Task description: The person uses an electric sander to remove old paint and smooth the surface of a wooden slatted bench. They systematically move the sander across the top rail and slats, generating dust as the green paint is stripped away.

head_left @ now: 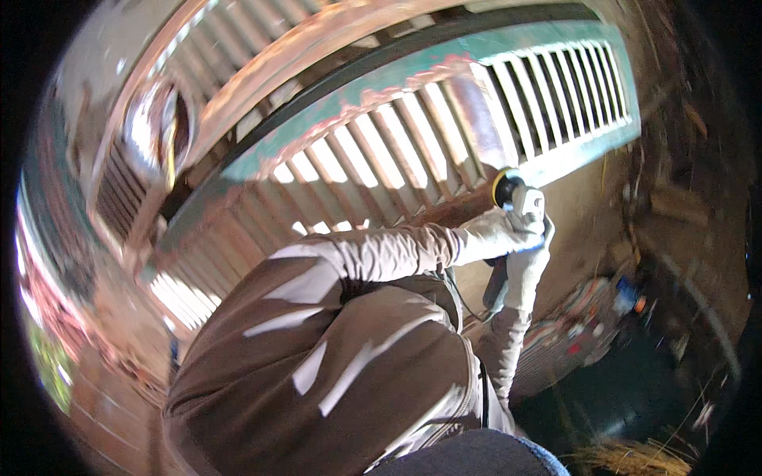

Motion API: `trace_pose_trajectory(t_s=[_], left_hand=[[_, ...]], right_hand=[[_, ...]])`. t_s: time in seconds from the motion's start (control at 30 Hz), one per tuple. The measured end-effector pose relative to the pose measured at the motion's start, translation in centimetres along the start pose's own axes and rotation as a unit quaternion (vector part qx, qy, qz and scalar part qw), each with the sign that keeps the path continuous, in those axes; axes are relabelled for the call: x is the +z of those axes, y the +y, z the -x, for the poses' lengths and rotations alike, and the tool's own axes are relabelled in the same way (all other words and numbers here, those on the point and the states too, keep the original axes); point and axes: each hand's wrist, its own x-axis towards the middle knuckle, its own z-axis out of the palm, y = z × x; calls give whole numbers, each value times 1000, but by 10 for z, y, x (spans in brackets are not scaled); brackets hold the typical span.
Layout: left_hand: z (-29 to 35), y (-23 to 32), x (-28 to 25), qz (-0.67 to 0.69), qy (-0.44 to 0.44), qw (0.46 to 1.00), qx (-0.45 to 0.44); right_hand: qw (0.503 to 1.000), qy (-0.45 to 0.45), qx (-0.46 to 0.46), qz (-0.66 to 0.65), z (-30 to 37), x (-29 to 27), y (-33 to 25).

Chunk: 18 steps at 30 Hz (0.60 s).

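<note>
Both my gloved hands are closed on an angle grinder (503, 190) with a round black-and-yellow disc head. My left hand (500, 233) comes from the left and grips the tool near its head. Just below it, my right hand (525, 274) wraps round the dark body, most of which the gloves hide. The disc is at the lower edge of a long louvred shutter (548, 40); whether it touches cannot be made out. Green paint covers the shutter's frame, worn to bare wood and reddish patches. Strong sun stripes the slats, white-looking at the right and brown at the left.
A second weathered slatted frame (262, 75) stands behind, at the upper left. A dark cord (475, 316) runs down from the tool beside my body. At the lower right lie a heap of mixed scraps (587, 317), a dark sheet (635, 397) and some straw (627, 458).
</note>
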Motion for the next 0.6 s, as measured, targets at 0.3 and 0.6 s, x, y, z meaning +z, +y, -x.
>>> trace_pose_trajectory(t_s=[0.3,0.6], left_hand=[[74,66,-127,302,280,884,-223],[142,13,-183,404,501,758,-109]], right_hand=[[962,-92,-254,33,-36,61,-121],[875,-213,-432,45,-8,146,-228]])
